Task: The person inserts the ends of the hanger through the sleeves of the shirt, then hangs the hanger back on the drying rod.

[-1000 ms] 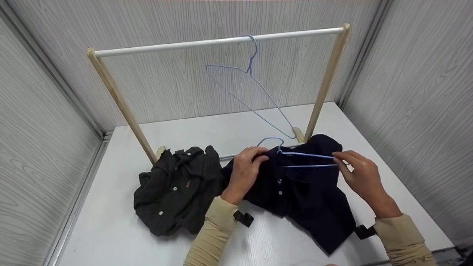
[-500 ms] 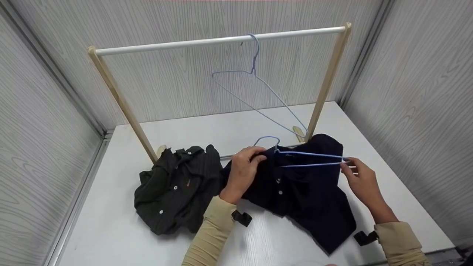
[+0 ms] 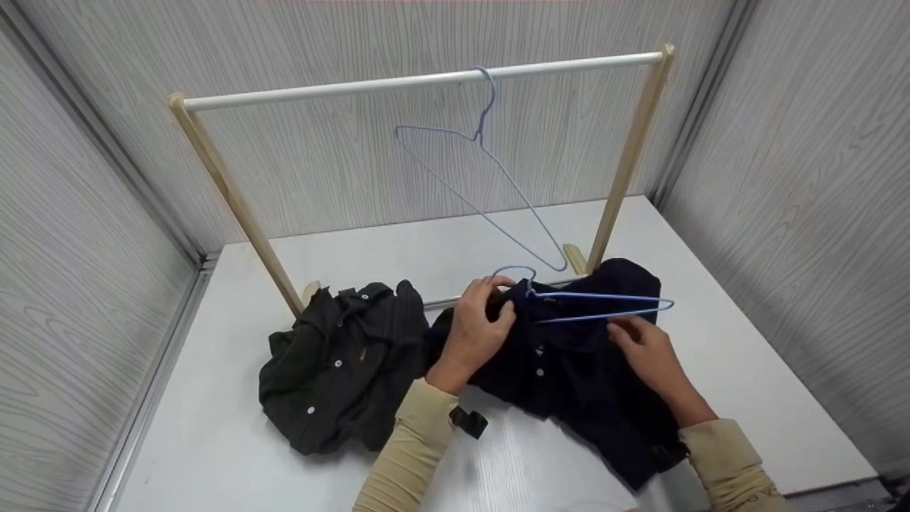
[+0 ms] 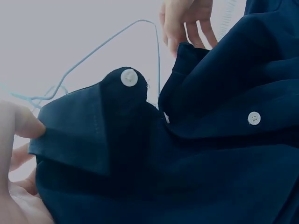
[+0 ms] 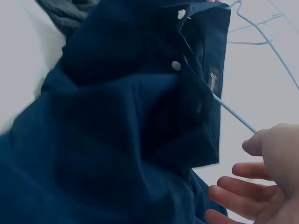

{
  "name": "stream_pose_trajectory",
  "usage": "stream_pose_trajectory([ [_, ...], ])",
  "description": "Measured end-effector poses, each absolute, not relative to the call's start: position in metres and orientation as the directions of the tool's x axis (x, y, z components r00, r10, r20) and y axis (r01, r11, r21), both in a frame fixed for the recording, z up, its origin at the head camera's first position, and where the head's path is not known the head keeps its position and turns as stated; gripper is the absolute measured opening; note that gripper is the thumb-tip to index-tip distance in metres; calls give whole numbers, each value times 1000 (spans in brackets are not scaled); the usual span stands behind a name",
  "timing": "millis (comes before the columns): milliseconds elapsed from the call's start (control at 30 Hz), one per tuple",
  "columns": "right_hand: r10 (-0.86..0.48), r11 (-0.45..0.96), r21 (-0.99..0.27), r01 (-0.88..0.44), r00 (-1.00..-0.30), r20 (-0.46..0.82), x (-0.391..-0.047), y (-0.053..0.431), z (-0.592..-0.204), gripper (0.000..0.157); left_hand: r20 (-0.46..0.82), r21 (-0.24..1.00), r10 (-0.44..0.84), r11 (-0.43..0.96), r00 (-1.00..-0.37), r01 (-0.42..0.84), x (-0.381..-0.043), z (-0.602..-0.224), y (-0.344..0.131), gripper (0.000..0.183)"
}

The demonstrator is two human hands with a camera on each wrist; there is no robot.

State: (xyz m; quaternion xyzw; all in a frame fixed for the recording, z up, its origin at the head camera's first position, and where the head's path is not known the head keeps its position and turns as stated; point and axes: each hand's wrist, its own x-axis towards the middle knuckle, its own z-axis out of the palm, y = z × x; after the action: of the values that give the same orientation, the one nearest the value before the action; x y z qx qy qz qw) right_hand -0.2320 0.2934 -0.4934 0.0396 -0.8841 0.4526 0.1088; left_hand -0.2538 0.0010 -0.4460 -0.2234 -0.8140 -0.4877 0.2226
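Observation:
A navy button-up shirt [image 3: 569, 370] lies bunched on the table, white buttons down its front. My left hand [image 3: 470, 331] pinches the shirt's collar between thumb and fingers, plain in the left wrist view, where the collar [image 4: 74, 126] spreads out to the right. A blue wire hanger [image 3: 604, 295] has its left part inside the shirt's neck, hidden by cloth. Its hook stands up behind the collar, and its right end sticks out over the shirt. Just below that end is my right hand [image 3: 647, 352], fingers loose and apart, with the thumb beside the wire in the right wrist view.
A dark green shirt [image 3: 341, 384] lies crumpled to the left, against the navy one. Behind stands a garment rack with wooden posts [image 3: 234, 195] and a white rail [image 3: 341, 88]. A second blue hanger [image 3: 522, 192] hangs from the rail. Panelled walls enclose the table [image 3: 199, 398].
My right hand has let go of the hanger's right end and moved left and down. The left hand stays at the collar. The hanger on the rail swings slightly.

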Motion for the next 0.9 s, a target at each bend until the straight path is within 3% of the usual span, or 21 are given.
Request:
stream_pose_trajectory([
  [233, 19, 581, -801, -145, -981, 191, -240, 273, -494, 27, 549, 704, 120, 467, -827, 535, -253, -444, 4, 27],
  [467, 28, 472, -877, -88, -993, 115, -241, 266, -497, 34, 544, 711, 156, 435, -824, 552, -249, -444, 1, 31],
  [900, 51, 417, -908, -44, -996, 71, -245, 263, -498, 36, 544, 695, 89, 509, -834, 508, -250, -447, 11, 60],
])
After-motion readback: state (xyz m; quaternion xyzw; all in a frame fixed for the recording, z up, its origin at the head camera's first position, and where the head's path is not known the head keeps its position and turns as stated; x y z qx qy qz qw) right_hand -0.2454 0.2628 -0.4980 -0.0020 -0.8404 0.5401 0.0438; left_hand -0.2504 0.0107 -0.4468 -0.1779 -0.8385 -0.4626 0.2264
